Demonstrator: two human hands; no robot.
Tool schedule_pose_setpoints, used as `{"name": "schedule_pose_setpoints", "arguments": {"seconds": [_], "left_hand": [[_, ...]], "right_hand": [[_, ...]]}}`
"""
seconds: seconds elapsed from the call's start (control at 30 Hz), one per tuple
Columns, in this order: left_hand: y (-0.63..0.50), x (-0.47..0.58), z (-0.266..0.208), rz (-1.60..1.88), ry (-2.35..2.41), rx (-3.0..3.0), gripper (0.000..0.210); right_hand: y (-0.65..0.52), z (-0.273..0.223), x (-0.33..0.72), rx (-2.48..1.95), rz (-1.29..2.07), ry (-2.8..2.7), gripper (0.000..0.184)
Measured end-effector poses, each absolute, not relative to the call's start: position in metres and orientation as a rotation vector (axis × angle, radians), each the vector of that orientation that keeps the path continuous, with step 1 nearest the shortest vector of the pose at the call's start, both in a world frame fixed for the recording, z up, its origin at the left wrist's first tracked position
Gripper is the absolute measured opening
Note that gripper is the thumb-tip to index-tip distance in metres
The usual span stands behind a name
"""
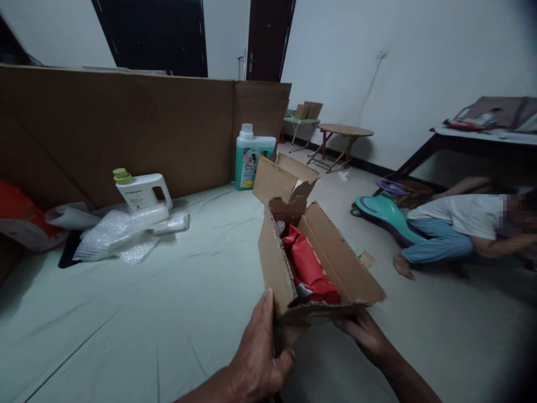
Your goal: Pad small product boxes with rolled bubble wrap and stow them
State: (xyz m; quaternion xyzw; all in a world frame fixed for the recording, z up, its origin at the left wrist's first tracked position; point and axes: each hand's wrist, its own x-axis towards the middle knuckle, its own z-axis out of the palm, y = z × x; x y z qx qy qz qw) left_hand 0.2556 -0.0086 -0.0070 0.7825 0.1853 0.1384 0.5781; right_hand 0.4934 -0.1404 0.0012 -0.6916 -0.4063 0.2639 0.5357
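An uncovered cardboard box (272, 263) with its flaps up is held in front of me, over the right edge of the table. Inside lies a shiny red packet (310, 266), with a small clear round item (280, 226) near the far end. My left hand (262, 352) grips the near left side of the box, thumb apart from the fingers. My right hand (363, 330) supports it from below at the near right corner; those fingertips are hidden under the cardboard. Just beyond stands a second cardboard box (277, 176), its flaps raised.
A teal detergent bottle (245, 162) and a white bottle with a green cap (142, 190) stand before a tall cardboard panel (126, 123). Bubble wrap (121, 232) lies at left on the pale tabletop (168, 313). A person (457, 224) sits low on a teal ride-on toy (380, 212).
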Motion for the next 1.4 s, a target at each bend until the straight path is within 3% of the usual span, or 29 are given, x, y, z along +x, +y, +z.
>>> {"name": "schedule_pose_setpoints", "arguments": {"seconds": [0.2, 0.47, 0.7, 0.97, 1.4], "left_hand": [[-0.035, 0.31, 0.017, 0.016, 0.341, 1.798, 0.113], [-0.001, 0.394, 0.013, 0.051, 0.179, 1.913, 0.118], [0.03, 0.385, -0.001, 0.136, 0.203, 1.929, 0.103], [0.049, 0.413, 0.022, 0.146, 0.19, 1.901, 0.117], [0.037, 0.445, 0.004, 0.124, 0.119, 1.902, 0.121]], "right_hand": [[-0.172, -0.018, 0.529, -1.521, 0.447, -0.623, 0.048], [-0.135, -0.01, 0.599, -1.471, 0.242, -0.551, 0.052], [-0.107, -0.02, 0.633, -1.457, 0.175, -0.49, 0.063], [-0.112, -0.037, 0.632, -1.442, 0.165, -0.467, 0.052], [-0.098, -0.036, 0.646, -1.532, 0.171, -0.524, 0.061]]}}
